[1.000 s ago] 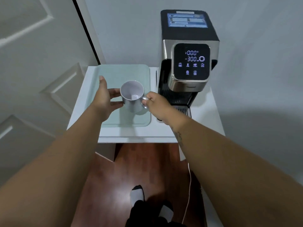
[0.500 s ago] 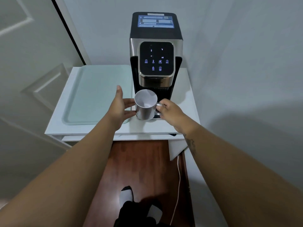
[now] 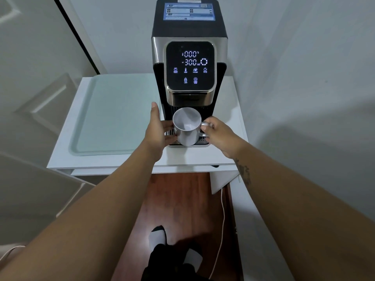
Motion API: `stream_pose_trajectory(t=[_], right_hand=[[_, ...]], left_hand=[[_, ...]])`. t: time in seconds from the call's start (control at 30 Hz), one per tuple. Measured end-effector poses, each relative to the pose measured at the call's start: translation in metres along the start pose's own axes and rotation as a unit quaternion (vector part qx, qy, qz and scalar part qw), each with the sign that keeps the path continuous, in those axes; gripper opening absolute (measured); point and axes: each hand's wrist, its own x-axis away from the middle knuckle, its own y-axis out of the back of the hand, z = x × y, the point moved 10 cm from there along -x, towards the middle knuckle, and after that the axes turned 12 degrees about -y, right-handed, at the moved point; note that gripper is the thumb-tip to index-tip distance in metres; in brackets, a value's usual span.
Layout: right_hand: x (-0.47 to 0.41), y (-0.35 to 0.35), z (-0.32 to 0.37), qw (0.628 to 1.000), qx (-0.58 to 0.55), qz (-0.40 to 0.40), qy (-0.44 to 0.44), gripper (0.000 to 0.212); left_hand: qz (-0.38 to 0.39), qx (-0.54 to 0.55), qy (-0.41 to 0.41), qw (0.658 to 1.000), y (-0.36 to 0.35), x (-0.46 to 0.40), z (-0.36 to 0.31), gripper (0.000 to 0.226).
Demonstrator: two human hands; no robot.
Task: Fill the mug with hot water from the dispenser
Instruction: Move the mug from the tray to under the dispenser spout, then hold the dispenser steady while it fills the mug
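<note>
grey ceramic mug (image 3: 187, 128) sat empty on the black-and-steel dispenser (image 3: 189, 65) drip grate under the spout — right hand (image 3: 218, 134) pinching its handle, left hand (image 3: 157, 130) fingers straight, steadying the side — likely to centre it.

The empty grey mug (image 3: 187, 131) is upright over the drip tray (image 3: 203, 142) of the black-and-steel dispenser (image 3: 189, 33), whose lit panel reads 300 ml.

mug (image 3: 187, 128) under dispenser (image 3: 189, 63), tray (image 3: 113, 110) left

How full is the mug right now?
Empty. The mug shows a bare pale inside down to its bottom; no water runs from the dispenser above.
</note>
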Motion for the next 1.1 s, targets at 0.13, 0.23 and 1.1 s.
stream_pose_trajectory(t=[0.13, 0.23, 1.1], right_hand=[[-0.006, 0.002, -0.001, 1.000, -0.014, -0.001, -0.014, 0.022], [-0.009, 0.001, 0.000, 1.000, -0.008, 0.001, -0.020, 0.024], [0.090, 0.089, 0.124, 0.981, -0.127, -0.111, 0.099, 0.063]], left_hand=[[-0.009, 0.009, -0.004, 1.000, -0.003, -0.004, 0.001, 0.085], [-0.025, 0.013, -0.003, 1.000, 0.000, -0.005, 0.003, 0.086], [-0.028, -0.163, -0.282, 0.945, 0.018, 0.029, -0.145, 0.072]])
